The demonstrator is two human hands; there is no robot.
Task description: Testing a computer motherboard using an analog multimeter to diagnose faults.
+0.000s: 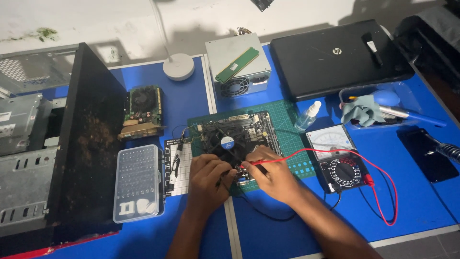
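Two bare forearms reach up from the near edge of a blue table (201,103), both hands meeting over one small dark computer motherboard (235,134) with a round black fan, which lies on one green cutting mat (287,120). Her or his left hand (207,178) is curled closed, though what it grips is hidden. Fingers of the right hand (273,173) pinch one red test probe (254,162), its tip at the board's near edge. One red lead (383,189) loops right to one analogue multimeter with a black dial (339,160). Left of the board lie one black pen-shaped screwdriver (174,165), one clear plastic case of screwdriver bits (138,182), one green graphics card (143,111) and one open black computer case (72,144). Farther back sit one grey power supply (238,64), one closed black laptop (338,55) and one clear spray bottle (307,116).
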